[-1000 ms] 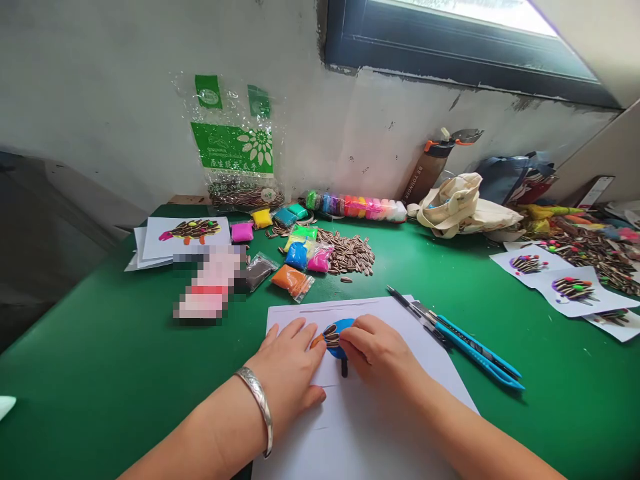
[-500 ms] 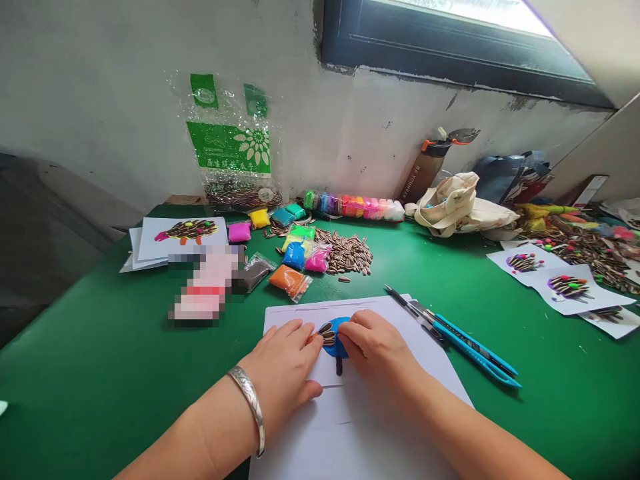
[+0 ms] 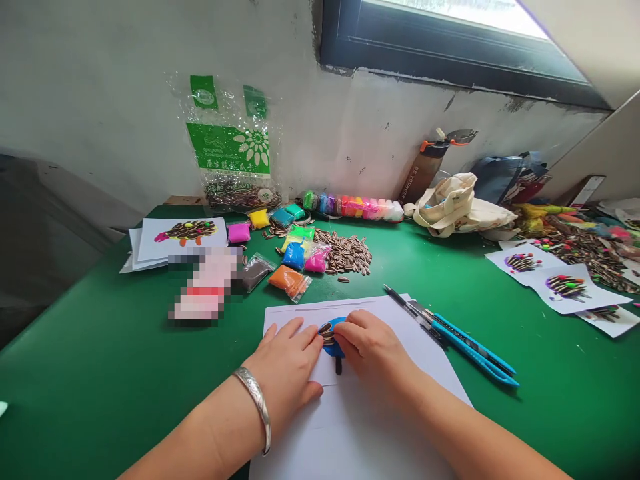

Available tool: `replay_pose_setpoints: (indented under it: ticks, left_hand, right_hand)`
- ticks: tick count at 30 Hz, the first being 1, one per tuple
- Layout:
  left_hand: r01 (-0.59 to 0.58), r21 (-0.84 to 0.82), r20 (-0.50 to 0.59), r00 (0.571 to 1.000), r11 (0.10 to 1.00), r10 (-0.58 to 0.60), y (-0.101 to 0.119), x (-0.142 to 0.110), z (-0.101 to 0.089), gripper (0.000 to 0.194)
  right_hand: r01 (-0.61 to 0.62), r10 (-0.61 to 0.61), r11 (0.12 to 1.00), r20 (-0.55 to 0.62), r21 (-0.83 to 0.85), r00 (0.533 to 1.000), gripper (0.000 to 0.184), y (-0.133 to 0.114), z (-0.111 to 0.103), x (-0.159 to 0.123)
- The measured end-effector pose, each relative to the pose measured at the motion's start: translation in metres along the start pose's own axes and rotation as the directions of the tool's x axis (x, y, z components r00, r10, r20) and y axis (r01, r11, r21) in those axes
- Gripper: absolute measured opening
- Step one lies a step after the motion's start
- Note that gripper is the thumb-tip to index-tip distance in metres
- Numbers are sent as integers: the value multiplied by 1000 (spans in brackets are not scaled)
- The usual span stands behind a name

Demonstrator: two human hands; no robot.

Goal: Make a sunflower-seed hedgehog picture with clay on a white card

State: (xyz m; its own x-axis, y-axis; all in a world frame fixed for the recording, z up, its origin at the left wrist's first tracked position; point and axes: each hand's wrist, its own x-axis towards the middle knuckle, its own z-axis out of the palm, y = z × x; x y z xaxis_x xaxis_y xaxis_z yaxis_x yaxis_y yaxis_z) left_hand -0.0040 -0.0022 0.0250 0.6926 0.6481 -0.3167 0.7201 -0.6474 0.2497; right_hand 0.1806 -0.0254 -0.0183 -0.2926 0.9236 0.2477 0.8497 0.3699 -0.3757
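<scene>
A white sheet of paper [image 3: 360, 427] lies on the green table [image 3: 100, 373] in front of me. On it sits a flat blue clay patch [image 3: 336, 325] with striped sunflower seeds [image 3: 327, 331] stuck in its left side. My left hand [image 3: 287, 367] rests flat on the paper, fingers stretched toward the clay, a silver bangle on its wrist. My right hand [image 3: 373, 347] lies over the clay's right half, fingertips pinched at the seeds; what they pinch is hidden.
A pile of loose sunflower seeds [image 3: 347, 253] and small bags of coloured clay [image 3: 295, 257] lie behind the paper. A blue utility knife [image 3: 470, 350] and a pen [image 3: 400, 300] lie to the right. Finished seed pictures [image 3: 567, 288] are at far right and far left.
Both hands stay on the paper at the clay patch. The right fingertips have crept slightly left over the blue clay, covering more of it. The view shifted a little.
</scene>
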Motion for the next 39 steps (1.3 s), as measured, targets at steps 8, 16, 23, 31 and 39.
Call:
replay_pose_setpoints:
  ticks: [8, 16, 23, 31, 39]
  left_hand:
    - [-10, -20, -24, 1000, 1000, 10, -6, -1, 1, 49]
    - [10, -10, 20, 1000, 1000, -10, -5, -1, 0, 53]
    - [17, -25, 8, 1000, 1000, -17, -5, -1, 0, 53]
    - [21, -2, 15, 1000, 1000, -21, -1, -1, -4, 52]
    - [40, -3, -17, 999, 999, -40, 0, -1, 2, 60]
  right_hand:
    - [-107, 106, 992, -24, -69, 994, 23, 24, -32, 23]
    - [-15, 44, 934, 75, -357, 996, 24, 44, -9, 70]
    - [-12, 54, 919, 95, -393, 994, 20, 40, 4, 74]
    - [-74, 98, 941, 58, -331, 993, 21, 44, -7, 66]
    - [-262, 267, 863, 50, 433, 962, 18, 16, -15, 29]
